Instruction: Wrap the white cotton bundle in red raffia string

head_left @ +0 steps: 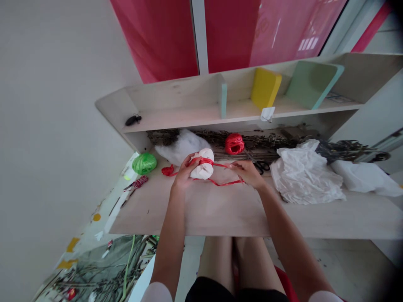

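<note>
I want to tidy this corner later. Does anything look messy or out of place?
Two things, perhaps: the white bag on the desk's right side looks crumpled, and the dry stems at lower left lie in a loose tangle. The white bundle in the left hand shows nothing odd.

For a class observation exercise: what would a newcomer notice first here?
First, the white bundle at center, banded with red string; the left hand grips it, the right hand pinches the string. Behind it, slightly right, sits a red string ball; a green string ball is by the desk's left edge.
</note>
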Demonstrator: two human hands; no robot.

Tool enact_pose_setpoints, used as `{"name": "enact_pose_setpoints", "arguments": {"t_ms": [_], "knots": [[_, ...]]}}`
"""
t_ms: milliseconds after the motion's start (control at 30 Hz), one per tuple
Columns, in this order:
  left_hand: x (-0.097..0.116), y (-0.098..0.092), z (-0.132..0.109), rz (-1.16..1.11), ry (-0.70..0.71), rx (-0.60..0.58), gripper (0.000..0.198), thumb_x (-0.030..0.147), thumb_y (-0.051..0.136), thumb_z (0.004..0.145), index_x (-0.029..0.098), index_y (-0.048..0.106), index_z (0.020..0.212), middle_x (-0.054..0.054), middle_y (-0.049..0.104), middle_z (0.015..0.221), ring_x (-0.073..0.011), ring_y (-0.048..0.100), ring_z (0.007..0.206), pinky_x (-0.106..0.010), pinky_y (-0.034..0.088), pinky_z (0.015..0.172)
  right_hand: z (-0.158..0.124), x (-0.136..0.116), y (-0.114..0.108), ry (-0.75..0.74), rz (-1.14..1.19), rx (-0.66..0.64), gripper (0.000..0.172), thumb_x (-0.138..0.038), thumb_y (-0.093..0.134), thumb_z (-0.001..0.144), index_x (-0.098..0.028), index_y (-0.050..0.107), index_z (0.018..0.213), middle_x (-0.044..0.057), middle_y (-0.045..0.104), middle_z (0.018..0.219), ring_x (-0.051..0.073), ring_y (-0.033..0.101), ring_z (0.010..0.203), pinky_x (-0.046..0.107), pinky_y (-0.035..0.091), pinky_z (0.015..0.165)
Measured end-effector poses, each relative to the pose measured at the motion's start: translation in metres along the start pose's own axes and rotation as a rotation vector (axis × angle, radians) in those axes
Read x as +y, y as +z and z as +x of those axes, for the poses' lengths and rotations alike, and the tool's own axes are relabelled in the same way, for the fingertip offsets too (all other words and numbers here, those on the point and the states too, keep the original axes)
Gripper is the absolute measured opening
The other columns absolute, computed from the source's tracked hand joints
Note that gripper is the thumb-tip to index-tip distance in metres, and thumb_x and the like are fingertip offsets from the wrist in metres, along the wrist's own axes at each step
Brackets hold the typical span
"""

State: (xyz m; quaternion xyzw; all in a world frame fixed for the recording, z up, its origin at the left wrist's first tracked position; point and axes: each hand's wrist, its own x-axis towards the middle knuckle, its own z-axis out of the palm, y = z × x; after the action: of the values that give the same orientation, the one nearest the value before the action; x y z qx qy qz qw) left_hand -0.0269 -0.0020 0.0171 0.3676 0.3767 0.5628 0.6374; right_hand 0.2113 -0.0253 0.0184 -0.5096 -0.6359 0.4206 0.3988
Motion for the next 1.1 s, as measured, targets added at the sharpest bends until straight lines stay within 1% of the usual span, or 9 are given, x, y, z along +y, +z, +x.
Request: {"name": "enact_pose_setpoints", "arguments": {"t_ms": [100,267,333,467,567,667,833,967,1100], "knots": [[0.001,0.000,0.000,0.024,0.022,0.010,0.049,0.035,0.085,0.056,0.021,0.062,0.098,-0.002,0.071,0.097,-0.0162,0.067,0.083,-0.026,0.054,0.074,-0.003,-0.005,0.000,0.024,0.022,-0.081,0.052,-0.061,0.067,0.071,-0.014,0.071,0.095,-0.008,0.041,0.040,0.007,0.035,0.031,0.021,0.026,0.033],[0.002,0.002,0.000,0.041,0.010,0.020,0.050,0.036,0.085,0.055,0.022,0.061,0.097,-0.001,0.070,0.093,-0.0156,0.066,0.081,-0.026,0.053,0.073,-0.004,-0.005,0.002,0.015,0.058,-0.074,0.044,-0.057,0.070,0.070,-0.016,0.070,0.088,-0.008,0.042,0.042,0.006,0.035,0.032,0.020,0.026,0.033],[0.002,0.002,-0.001,0.028,0.004,0.015,0.051,0.036,0.085,0.054,0.022,0.061,0.097,-0.001,0.070,0.092,-0.0151,0.066,0.079,-0.025,0.053,0.071,-0.003,-0.003,0.003,0.011,0.070,-0.065,0.043,-0.056,0.071,0.069,-0.016,0.070,0.087,-0.007,0.046,0.044,0.007,0.040,0.036,0.020,0.031,0.035],[0.003,0.004,-0.002,0.033,-0.010,0.014,0.052,0.036,0.086,0.052,0.022,0.061,0.096,-0.001,0.069,0.091,-0.0141,0.065,0.076,-0.025,0.053,0.069,0.000,-0.002,0.004,-0.005,0.124,-0.075,0.044,-0.056,0.074,0.065,-0.015,0.069,0.079,0.000,0.061,0.060,0.011,0.055,0.051,0.022,0.046,0.043],[0.004,0.006,-0.003,0.023,-0.016,0.016,0.053,0.035,0.088,0.049,0.022,0.061,0.093,0.000,0.069,0.091,-0.0128,0.064,0.075,-0.023,0.052,0.069,0.002,0.000,0.005,-0.008,0.134,-0.074,0.042,-0.056,0.073,0.064,-0.015,0.067,0.075,0.003,0.063,0.065,0.013,0.059,0.056,0.024,0.050,0.047],[0.002,0.006,-0.003,0.004,-0.026,0.006,0.054,0.032,0.088,0.049,0.022,0.061,0.095,0.001,0.069,0.094,-0.0117,0.064,0.076,-0.022,0.051,0.069,0.004,0.003,0.005,-0.022,0.106,-0.051,0.041,-0.055,0.070,0.067,-0.015,0.067,0.074,0.003,0.064,0.067,0.013,0.058,0.057,0.024,0.050,0.048],[-0.003,0.002,0.001,0.037,-0.038,-0.016,0.050,0.033,0.085,0.055,0.023,0.061,0.098,0.000,0.069,0.097,-0.0132,0.065,0.079,-0.023,0.051,0.069,0.006,0.009,0.004,-0.071,0.053,-0.019,0.044,-0.059,0.063,0.075,-0.015,0.068,0.074,0.004,0.066,0.067,0.015,0.059,0.061,0.028,0.052,0.060],[-0.007,0.000,0.001,0.065,-0.028,-0.023,0.051,0.034,0.085,0.056,0.023,0.061,0.100,-0.001,0.069,0.097,-0.0146,0.065,0.079,-0.024,0.051,0.067,0.009,0.016,0.002,-0.137,-0.049,0.044,0.044,-0.059,0.059,0.079,-0.016,0.071,0.080,0.008,0.071,0.078,0.019,0.063,0.073,0.032,0.051,0.071],[-0.007,0.003,-0.001,0.072,-0.050,-0.040,0.051,0.033,0.085,0.056,0.023,0.062,0.100,-0.002,0.069,0.098,-0.0159,0.065,0.082,-0.025,0.051,0.069,0.012,0.025,0.002,-0.265,-0.243,0.139,0.038,-0.051,0.054,0.087,-0.020,0.075,0.081,0.010,0.072,0.088,0.023,0.063,0.085,0.036,0.048,0.080]]}}
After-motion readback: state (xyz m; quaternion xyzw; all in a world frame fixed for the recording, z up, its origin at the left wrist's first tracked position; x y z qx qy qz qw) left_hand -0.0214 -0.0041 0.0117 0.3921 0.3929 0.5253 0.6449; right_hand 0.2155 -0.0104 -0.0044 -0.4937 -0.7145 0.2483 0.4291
